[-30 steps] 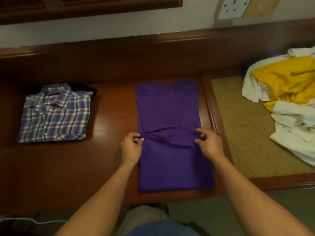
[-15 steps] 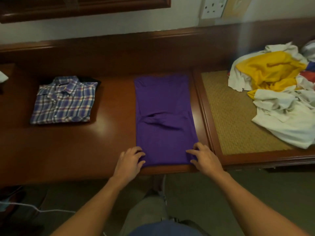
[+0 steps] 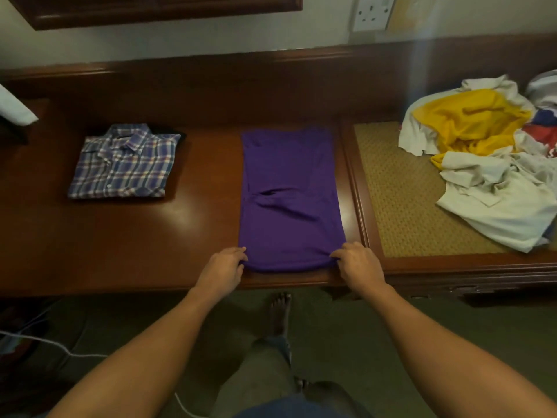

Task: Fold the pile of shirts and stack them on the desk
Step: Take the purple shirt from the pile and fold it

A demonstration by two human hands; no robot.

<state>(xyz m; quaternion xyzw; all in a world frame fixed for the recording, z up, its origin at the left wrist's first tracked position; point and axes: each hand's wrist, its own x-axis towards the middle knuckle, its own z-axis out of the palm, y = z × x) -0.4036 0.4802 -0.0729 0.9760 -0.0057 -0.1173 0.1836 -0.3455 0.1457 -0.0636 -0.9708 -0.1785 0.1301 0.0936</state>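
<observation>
Bench point(image 3: 180, 236) holds the purple shirt point(image 3: 289, 188), laid flat. At its near hem the left hand point(image 3: 224, 268) pinches the left corner and the right hand point(image 3: 358, 265) the right. Left of it sits a folded plaid shirt point(image 3: 123, 164); right of it, the unfolded pile point(image 3: 488, 164).

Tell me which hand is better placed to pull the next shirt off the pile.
Right. The right hand, pinching the purple shirt, sits nearer the pile; the left hand is farther.
</observation>
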